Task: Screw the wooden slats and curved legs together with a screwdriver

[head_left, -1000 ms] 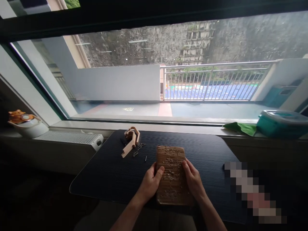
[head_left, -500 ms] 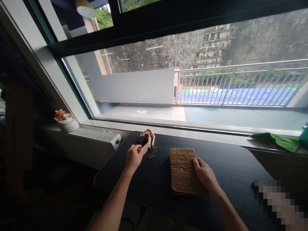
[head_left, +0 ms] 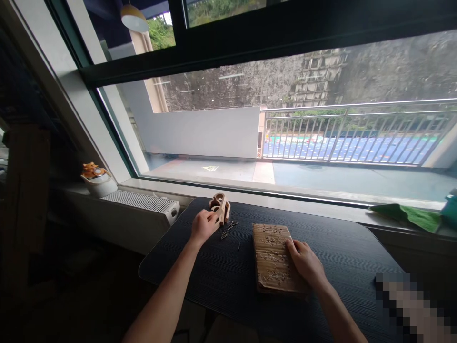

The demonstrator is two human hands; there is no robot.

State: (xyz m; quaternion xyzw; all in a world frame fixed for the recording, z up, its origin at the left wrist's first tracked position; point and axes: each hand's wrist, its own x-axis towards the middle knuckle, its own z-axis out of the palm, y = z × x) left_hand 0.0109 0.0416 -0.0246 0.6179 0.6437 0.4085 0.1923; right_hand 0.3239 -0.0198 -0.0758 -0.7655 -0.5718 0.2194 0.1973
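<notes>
On a dark table point(head_left: 214, 281), the left hand point(head_left: 205, 225) pinches a wooden piece point(head_left: 224, 209); the right hand point(head_left: 306, 259) grips a pitted cardboard block point(head_left: 272, 262); metal fasteners point(head_left: 228, 229) lie loose, apparently unused.

Brown block point(head_left: 273, 259), speckled, streaked; tan wooden piece point(head_left: 222, 210); black grained tabletop point(head_left: 214, 274).

A pitted, seemingly cardboard block point(head_left: 272, 259) lies near pale wooden pieces point(head_left: 223, 207).
</notes>
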